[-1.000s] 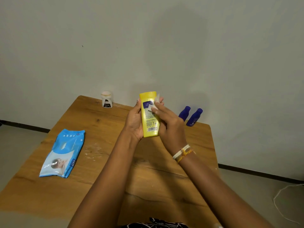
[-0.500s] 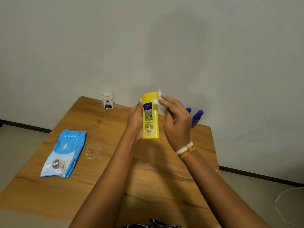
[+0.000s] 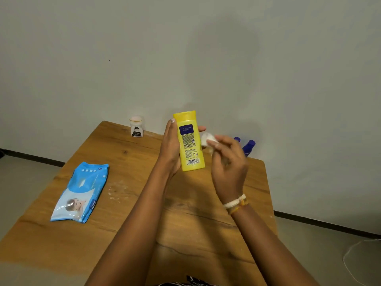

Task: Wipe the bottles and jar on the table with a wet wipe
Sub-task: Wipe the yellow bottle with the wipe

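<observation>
The yellow lotion bottle (image 3: 190, 141) is up off the bench (image 3: 127, 162), held upright over its middle with the cap on top and the printed back label with its barcode facing the camera. The left hand (image 3: 171, 149) has its grip wrapped round the bottle from the left side, thumb up near the cap and fingertips showing past the bottle's right edge. The right hand (image 3: 228, 162) pinches a bunched white wet wipe (image 3: 207, 139) between its fingertips; the wipe sits just beside the bottle's right side at label height, and whether it touches the plastic cannot be told.

As a judgement, the task is in its early or middle part: this bottle is the one in hand, and nothing shows whether it is already clean all round. Two small blue bottles (image 3: 248, 147) stand near the bench's far right corner, partly hidden behind the right hand, and a small white jar (image 3: 136, 126) stands at the far edge toward the left corner. Both look untouched where they stand, though that cannot be confirmed. The blue wet wipe pack (image 3: 80, 193) lies flat near the left edge, well apart from the hands, with a pale smear on the wood just to its right.

What seems left: finishing the yellow bottle, setting it down, then the blue pair and the jar.
</observation>
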`<state>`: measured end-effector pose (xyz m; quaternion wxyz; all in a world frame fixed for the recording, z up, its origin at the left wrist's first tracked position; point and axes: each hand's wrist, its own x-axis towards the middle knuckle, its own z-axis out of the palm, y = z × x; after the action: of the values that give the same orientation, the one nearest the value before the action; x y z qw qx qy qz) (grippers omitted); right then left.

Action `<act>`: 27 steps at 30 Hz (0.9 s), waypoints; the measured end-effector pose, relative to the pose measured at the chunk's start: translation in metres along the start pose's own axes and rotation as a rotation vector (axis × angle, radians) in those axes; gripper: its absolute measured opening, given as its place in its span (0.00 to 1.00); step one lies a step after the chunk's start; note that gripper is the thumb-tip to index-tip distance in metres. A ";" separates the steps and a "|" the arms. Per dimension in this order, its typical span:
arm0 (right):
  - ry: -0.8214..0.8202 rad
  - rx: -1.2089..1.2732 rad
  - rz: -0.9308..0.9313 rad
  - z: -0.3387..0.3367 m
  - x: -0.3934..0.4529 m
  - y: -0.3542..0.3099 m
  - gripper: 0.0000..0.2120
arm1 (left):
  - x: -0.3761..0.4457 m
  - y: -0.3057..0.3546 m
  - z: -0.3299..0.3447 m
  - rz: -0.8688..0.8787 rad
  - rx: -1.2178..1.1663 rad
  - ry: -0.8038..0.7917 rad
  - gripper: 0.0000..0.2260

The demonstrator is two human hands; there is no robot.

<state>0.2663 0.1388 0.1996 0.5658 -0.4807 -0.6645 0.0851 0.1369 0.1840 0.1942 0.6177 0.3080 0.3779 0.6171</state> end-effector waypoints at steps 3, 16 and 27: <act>0.138 0.112 0.138 0.006 0.032 -0.016 0.11 | -0.001 -0.001 0.000 -0.014 0.019 -0.090 0.33; 0.024 -0.048 0.112 0.029 0.050 -0.040 0.10 | -0.007 -0.005 0.000 0.080 0.017 -0.159 0.29; -0.199 -0.237 -0.258 0.042 0.030 -0.045 0.11 | -0.006 -0.018 -0.001 0.048 0.043 -0.093 0.14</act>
<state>0.2099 0.1552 0.2351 0.4432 -0.4440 -0.7785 -0.0197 0.1461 0.1768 0.1786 0.6127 0.3587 0.3546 0.6084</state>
